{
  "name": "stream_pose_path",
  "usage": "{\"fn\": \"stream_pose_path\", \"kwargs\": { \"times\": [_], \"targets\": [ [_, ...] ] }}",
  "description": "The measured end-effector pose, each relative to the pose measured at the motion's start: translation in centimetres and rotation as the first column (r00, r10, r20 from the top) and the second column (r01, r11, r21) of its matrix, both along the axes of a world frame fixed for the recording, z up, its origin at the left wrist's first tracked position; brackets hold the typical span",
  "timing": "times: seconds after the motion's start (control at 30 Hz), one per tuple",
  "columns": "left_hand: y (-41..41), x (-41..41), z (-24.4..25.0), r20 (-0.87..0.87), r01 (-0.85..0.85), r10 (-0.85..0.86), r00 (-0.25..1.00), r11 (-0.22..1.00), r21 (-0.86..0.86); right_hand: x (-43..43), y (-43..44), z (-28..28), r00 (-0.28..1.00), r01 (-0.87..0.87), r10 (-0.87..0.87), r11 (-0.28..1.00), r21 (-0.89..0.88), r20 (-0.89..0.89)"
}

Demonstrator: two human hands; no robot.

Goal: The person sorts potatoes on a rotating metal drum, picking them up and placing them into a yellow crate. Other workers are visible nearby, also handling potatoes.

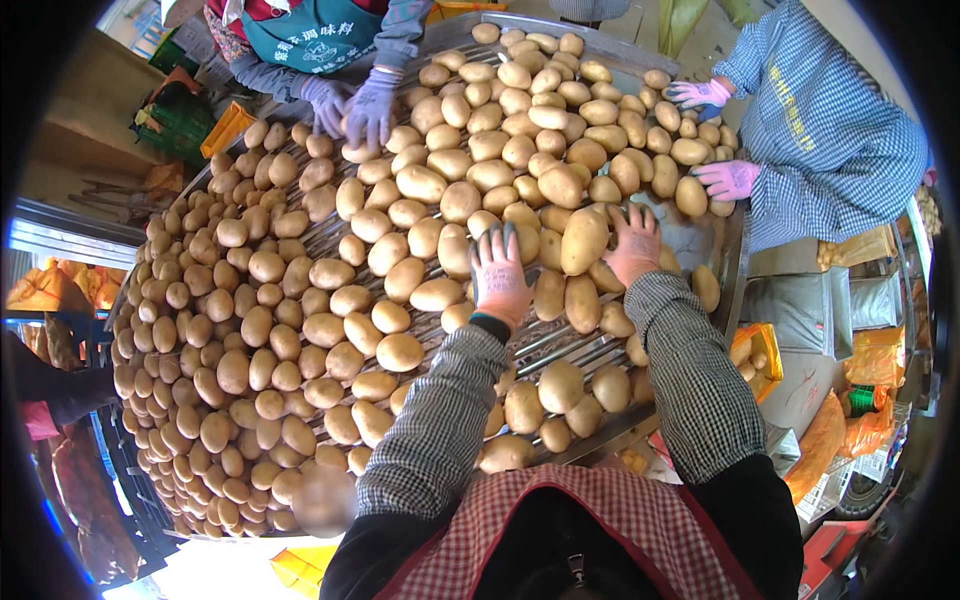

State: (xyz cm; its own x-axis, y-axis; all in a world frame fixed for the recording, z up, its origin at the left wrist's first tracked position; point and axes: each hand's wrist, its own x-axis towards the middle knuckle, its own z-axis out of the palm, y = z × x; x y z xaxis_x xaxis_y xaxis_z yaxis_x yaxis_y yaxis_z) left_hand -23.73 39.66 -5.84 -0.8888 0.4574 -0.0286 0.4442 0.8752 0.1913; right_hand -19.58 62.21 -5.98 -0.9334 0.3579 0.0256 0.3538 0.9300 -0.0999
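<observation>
Potatoes cover a metal roller sorting table [538,357] in front of me. My left hand [501,276], in a pink glove with dark fingertips, lies palm down over the potatoes at the middle. Its fingers are spread and grip nothing that I can see. My right hand [634,244], gloved alike, is spread against the right side of a large potato [585,241]; its thumb side is partly hidden. Below my hands, several loose potatoes [560,386] sit on the rollers near my apron.
Across the table, a co-worker's purple-gloved hands [369,109] touch potatoes. On the right, another person's pink-gloved hands [726,180] rest by potatoes near a metal plate [694,236]. A raised metal rim [739,277] edges the table. Right of it stands a yellow crate [766,360] holding potatoes.
</observation>
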Motion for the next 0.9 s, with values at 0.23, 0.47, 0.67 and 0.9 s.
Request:
{"fn": "stream_pose_path", "kwargs": {
  "times": [0.23,0.47,0.67,0.9],
  "targets": [
    [11.1,-5.3,0.5,-0.023,0.060,-0.058,0.998,0.993,0.106,10.0,6.9,-2.9,0.977,0.200,-0.213,0.931,-0.306,-0.008],
    [11.6,0.0,1.0,0.229,0.222,-0.256,0.939,0.961,0.165,15.9,4.6,-2.1,0.977,0.215,-0.205,0.920,-0.329,0.066],
    [0.0,1.3,2.1,0.230,0.398,-0.466,0.855,0.871,0.287,15.1,4.2,-2.0,0.970,0.237,-0.212,0.925,-0.297,0.116],
    [-12.7,-12.7,-1.0,-0.167,-0.366,0.348,0.923,0.925,-0.098,14.6,3.8,-1.6,0.980,0.195,-0.176,0.949,-0.248,0.097]
  ]
}}
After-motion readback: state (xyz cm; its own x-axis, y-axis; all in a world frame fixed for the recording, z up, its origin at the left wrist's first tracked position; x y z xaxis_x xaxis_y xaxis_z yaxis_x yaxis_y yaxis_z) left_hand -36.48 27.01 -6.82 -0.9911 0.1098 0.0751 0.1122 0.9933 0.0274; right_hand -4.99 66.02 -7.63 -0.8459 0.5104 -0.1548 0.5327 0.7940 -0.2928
